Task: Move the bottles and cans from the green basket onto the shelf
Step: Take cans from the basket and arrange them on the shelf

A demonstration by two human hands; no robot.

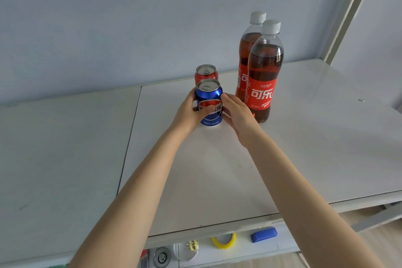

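The blue can (210, 94) stood upright on the shelf (217, 169), just in front of the red can (206, 73), held between both hands: left hand (189, 111) gripping with thumb across the label, right hand (237, 115) curled on its other side.

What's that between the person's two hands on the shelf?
A blue can, standing upright on the white shelf. The left hand holds it from one side and the right hand from the other, as the head view shows.
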